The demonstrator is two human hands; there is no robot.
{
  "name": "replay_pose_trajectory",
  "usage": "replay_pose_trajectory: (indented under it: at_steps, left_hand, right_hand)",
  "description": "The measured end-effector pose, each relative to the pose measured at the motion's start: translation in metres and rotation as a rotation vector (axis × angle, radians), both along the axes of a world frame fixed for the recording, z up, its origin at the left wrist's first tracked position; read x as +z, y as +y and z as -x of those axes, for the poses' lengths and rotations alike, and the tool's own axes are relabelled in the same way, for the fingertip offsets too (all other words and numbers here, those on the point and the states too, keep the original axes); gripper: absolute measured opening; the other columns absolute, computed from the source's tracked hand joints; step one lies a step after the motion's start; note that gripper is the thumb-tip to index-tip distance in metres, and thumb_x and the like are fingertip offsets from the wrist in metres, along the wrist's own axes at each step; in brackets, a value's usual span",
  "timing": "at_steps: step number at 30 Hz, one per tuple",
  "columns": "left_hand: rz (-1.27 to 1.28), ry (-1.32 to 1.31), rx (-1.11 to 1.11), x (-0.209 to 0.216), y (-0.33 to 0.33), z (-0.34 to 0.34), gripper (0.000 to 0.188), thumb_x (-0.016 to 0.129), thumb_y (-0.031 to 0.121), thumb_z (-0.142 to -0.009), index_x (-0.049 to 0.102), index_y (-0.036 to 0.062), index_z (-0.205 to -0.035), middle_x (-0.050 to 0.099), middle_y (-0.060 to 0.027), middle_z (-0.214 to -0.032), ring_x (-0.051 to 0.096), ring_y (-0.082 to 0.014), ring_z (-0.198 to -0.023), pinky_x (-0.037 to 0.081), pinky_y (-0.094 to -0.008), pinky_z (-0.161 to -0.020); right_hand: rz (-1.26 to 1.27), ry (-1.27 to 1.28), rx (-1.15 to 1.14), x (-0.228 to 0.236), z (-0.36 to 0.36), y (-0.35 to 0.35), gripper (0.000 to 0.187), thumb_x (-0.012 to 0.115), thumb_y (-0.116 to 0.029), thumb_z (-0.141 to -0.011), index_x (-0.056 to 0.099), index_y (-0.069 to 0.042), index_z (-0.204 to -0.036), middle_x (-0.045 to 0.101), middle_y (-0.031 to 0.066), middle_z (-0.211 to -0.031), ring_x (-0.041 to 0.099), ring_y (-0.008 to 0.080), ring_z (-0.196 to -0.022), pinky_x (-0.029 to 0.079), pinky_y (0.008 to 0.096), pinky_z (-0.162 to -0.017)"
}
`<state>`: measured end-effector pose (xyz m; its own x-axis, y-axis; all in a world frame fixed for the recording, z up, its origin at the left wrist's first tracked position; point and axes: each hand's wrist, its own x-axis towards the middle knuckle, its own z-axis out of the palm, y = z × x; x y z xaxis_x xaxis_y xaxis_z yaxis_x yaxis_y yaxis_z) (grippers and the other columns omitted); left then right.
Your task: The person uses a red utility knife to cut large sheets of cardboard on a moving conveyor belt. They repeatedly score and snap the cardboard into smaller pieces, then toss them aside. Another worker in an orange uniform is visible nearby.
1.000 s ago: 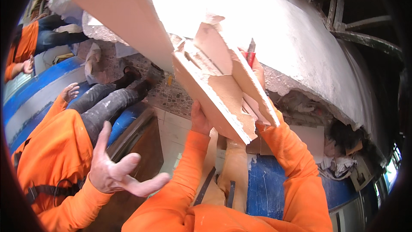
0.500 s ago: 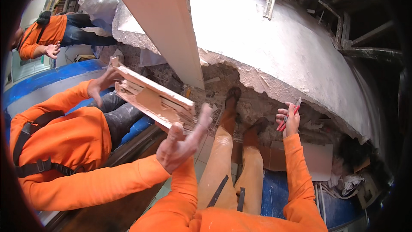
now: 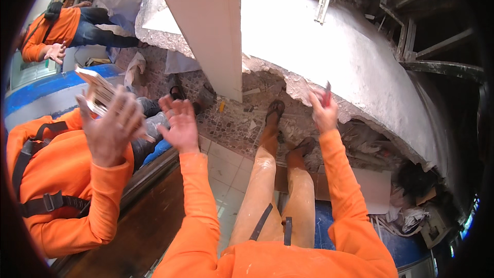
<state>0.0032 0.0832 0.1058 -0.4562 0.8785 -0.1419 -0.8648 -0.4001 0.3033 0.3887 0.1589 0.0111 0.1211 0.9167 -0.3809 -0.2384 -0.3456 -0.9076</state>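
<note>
Tool [image 3: 327, 98] with red body is small and blurred, with a darker tip which points to the far side; its exact kind I cannot tell. It is in the right hand [image 3: 324, 116] of the person, which pinches it between the fingers, in front of the broken edge of a whitish slab [image 3: 309, 36]. The left hand [image 3: 181, 123] is spread, with fingers apart and the palm side visible. Just to the left of it is the hand of the nearer co-worker [image 3: 114, 128], also spread and blurred by motion. Behind this hand, at left, a bundle [image 3: 98, 83] of pale board strips is tilted and partly hidden; its edges look rough and layered.

By count, there is one tool, one bundle, whose strips I cannot count, and one slab. One tall pinkish panel [image 3: 208, 31] stands at the far side, left of the slab. Two co-workers in orange tops are at left, one near and one far. Two sandalled feet of the person are on the rubble, in the middle.
</note>
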Motion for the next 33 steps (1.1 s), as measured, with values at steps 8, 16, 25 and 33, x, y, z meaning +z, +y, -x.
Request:
replay_pose_trajectory:
  at_steps: [8,16,25,33]
  left_hand:
    - [0.914,1.307,-0.163,-0.136,0.133,0.087,0.080,0.050,0.064,-0.100,0.039,0.0050,-0.153,0.034,-0.0215,-0.160,0.031,-0.0371,-0.148,0.025,-0.0509,-0.120]
    - [0.733,1.883,-0.111,-0.173,0.153,0.089,0.070,0.062,0.063,-0.095,0.063,0.0006,-0.125,0.060,-0.0208,-0.130,0.051,-0.0328,-0.128,0.039,-0.0447,-0.109]
    - [0.205,1.520,-0.415,-0.089,0.166,-0.147,0.048,0.070,0.053,-0.094,0.070,0.0049,-0.092,0.067,-0.0032,-0.070,0.062,-0.0129,-0.061,0.050,-0.0343,-0.053]
    - [-0.142,2.001,-0.591,0.084,0.184,-0.437,0.060,0.071,0.065,-0.085,0.063,0.0073,-0.070,0.055,-0.0105,-0.051,0.057,-0.0299,-0.046,0.046,-0.0417,-0.047]
  right_hand:
    - [-0.435,-0.376,0.179,0.109,0.167,0.161,0.053,0.085,-0.029,-0.083,0.067,0.003,-0.121,0.076,0.0164,-0.104,0.073,0.0189,-0.087,0.056,0.0312,-0.070]
    - [-0.289,-0.458,0.091,0.090,0.148,0.145,0.028,0.083,-0.024,-0.086,0.072,0.000,-0.096,0.078,0.0115,-0.088,0.072,0.0137,-0.074,0.054,0.0280,-0.066]
    - [-0.179,-0.321,-0.529,0.167,-0.083,0.055,0.036,0.079,-0.013,-0.090,0.056,-0.009,-0.117,0.063,-0.0021,-0.087,0.050,0.0024,-0.059,0.039,0.0177,-0.045]
    - [-0.168,-0.199,-0.742,0.246,-0.358,-0.102,0.015,0.069,-0.021,-0.100,0.060,-0.014,-0.109,0.054,-0.0028,-0.080,0.039,0.0055,-0.056,0.039,0.0229,-0.054]
